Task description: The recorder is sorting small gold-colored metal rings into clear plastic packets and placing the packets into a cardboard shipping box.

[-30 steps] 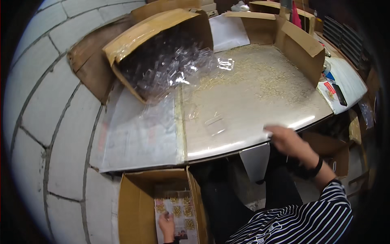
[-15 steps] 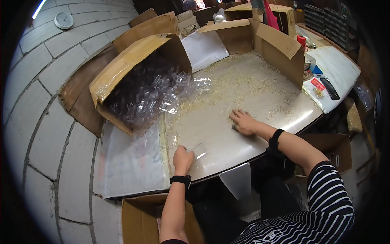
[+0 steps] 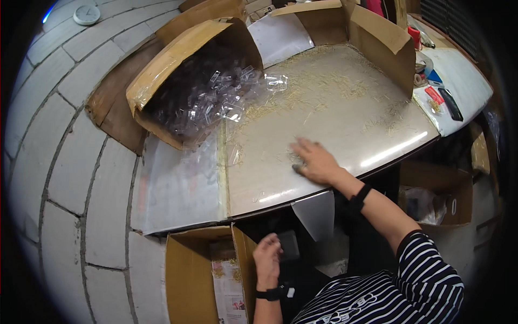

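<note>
Pale block wall (image 3: 97,178) w/ round white clock (image 3: 86,15) backs a workshop bench as a worker in a black-and-white striped shirt (image 3: 423,270) handles clear plastic and fine gold-coloured pieces. Worker's right hand (image 3: 317,163), palm down w/ fingers spread and tips blurred, is over the smooth beige tabletop (image 3: 270,170); can't tell if it touches. Thin gold-coloured slivers (image 3: 332,83) lie scattered beyond it, near a tipped brown cardboard carton (image 3: 175,51) heaped w/ clear plastic cases (image 3: 216,97). Worker's left hand (image 3: 266,256), fingers curled, appears to grip a flat clear rectangular plastic case (image 3: 290,245) b/w the tabletop's near edge and the lap, near an open tan cardboard box (image 3: 186,281). Inside that box: a printed paper sheet (image 3: 229,289) w/ small gold-coloured clusters (image 3: 236,274). Step in hand, prob.: left hand minds the case, right works the slivers. Next move calls for a level, steady case & a light right palm, lest pieces scatter.
</note>
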Demonstrator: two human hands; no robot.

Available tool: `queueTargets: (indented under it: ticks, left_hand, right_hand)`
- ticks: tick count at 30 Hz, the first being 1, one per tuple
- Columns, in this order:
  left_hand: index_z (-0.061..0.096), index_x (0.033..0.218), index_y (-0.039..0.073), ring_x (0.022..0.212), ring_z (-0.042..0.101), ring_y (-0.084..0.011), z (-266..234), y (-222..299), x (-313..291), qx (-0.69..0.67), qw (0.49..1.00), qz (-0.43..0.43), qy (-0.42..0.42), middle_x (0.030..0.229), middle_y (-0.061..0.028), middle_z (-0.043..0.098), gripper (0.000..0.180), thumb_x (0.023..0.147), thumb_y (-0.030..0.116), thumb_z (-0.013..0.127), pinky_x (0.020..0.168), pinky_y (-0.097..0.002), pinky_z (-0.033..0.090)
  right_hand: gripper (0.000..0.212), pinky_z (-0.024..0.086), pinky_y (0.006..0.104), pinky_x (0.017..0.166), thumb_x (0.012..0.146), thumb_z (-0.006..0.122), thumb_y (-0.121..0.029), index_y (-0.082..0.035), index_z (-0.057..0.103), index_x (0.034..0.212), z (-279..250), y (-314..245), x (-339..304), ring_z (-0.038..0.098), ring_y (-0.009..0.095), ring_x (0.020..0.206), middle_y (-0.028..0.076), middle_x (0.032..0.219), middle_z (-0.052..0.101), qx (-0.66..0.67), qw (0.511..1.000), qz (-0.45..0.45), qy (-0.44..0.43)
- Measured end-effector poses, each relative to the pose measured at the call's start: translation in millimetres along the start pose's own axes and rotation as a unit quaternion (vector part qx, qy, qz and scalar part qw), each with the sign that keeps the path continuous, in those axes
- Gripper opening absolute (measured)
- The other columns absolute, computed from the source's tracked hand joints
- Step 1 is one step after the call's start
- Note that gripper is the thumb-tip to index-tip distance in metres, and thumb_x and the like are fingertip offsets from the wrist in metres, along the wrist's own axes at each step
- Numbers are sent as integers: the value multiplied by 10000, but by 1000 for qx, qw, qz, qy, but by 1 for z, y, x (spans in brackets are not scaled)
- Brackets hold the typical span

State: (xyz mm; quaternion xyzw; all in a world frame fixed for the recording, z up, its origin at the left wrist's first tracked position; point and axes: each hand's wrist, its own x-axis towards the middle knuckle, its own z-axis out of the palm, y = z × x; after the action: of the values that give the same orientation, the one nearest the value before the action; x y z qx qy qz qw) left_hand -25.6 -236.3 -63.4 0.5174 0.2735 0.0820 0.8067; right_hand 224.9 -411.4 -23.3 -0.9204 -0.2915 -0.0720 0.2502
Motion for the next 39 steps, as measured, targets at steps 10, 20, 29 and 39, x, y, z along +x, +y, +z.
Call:
queueTargets:
  ticks: [10, 20, 29, 39]
  left_hand:
    - [470, 1213, -45, 1004, 630, -365, -16, -81, -22, 16, 983, -177, -48, 1145, -240, 588, 311, 940, 96, 420, 826, -428, 550]
    - [457, 1228, 4, 978, 647, -301, 57, -106, 11, -91, 956, -225, -164, 1156, -157, 593, 364, 990, 267, 375, 737, -380, 572]
    - [458, 1218, -25, 816, 682, -250, 33, -135, 26, -31, 947, -258, -186, 1021, -142, 639, 501, 993, 408, 339, 589, -350, 593]
    - [515, 1167, -16, 809, 672, -215, 27, -148, 24, 14, 948, -277, -155, 999, -106, 630, 305, 952, 191, 453, 599, -343, 593]
  right_hand:
    - [381, 412, 377, 982, 865, 563, -279, -82, 591, 1190, -9, 19, -7, 499, 289, 1198, 135, 1285, 543, 223, 974, 31, 23]
    - [448, 329, 428, 1070, 801, 548, -85, 17, 502, 1235, 4, -64, -99, 364, 368, 1300, 236, 1345, 431, -64, 998, -23, 10]
    - [360, 446, 384, 961, 750, 548, 73, 10, 597, 1101, -73, -37, -85, 551, 353, 1108, 185, 1191, 579, 98, 993, -24, -59]
    - [497, 395, 461, 987, 914, 476, -325, -27, 445, 1312, -31, 53, 117, 473, 430, 1165, 245, 1319, 454, -101, 984, 123, -82]
